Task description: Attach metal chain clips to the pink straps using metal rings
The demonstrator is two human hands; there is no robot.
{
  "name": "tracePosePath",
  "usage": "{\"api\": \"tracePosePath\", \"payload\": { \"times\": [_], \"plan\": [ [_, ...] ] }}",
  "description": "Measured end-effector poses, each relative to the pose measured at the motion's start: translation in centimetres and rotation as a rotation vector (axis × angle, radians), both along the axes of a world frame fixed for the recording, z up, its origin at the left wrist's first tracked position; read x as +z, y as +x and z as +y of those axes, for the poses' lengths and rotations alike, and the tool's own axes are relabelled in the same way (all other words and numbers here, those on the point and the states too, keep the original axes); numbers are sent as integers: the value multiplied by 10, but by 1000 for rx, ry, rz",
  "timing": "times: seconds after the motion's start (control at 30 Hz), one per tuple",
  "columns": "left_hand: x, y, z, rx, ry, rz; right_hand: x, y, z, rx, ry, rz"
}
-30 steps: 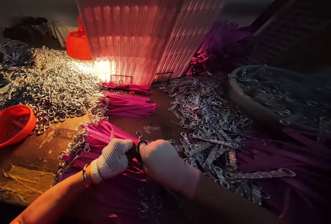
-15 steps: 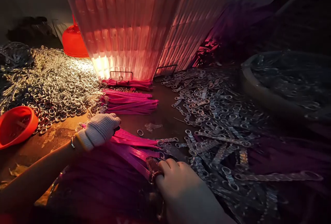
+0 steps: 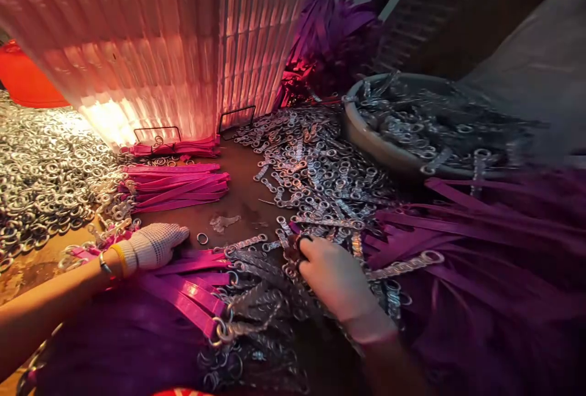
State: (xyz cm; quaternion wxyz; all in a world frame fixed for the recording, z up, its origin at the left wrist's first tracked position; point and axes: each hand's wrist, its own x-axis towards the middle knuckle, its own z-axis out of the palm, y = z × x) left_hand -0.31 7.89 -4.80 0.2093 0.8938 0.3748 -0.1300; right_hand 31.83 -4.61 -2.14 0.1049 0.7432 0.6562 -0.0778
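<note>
My left hand (image 3: 158, 244), in a white dotted knit glove, is closed over flat magenta straps (image 3: 196, 295) that fan out to the right from under it. Metal rings and short silver chains (image 3: 260, 323) are joined to the straps' right ends. My bare right hand (image 3: 334, 274) has its fingers curled together at the near edge of a heap of short ring-ended chain pieces (image 3: 315, 170). Something dark and brownish shows at its fingertips; I cannot make out what they pinch. A loose ring (image 3: 202, 238) lies on the table just right of my left hand.
A heap of metal rings (image 3: 46, 170) spreads at left beneath a red lamp (image 3: 32, 79). Ribbed translucent panels (image 3: 160, 60) stand at the back, before them bundled magenta straps (image 3: 183, 185). A basin (image 3: 366, 127) full of chain pieces stands at right, near purple straps (image 3: 480, 262).
The view has swung to the right. My right hand has moved from the ring ends of the straps to the chain heap. My left hand stays closed at the straps.
</note>
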Motion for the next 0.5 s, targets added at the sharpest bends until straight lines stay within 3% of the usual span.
{"api": "tracePosePath", "payload": {
  "times": [0.1,0.2,0.37,0.5],
  "plan": [
    [11,7,-1,-60,13,141,-14,-9,23,64,21,-68],
    [23,18,7,6,60,226,-24,-18,32,128,11,-91],
    [35,42,26,143,209,41,-38,-21,21,177,14,-141],
    [43,45,25,218,229,-63,-60,-15,16,216,175,-95]
  ]
}}
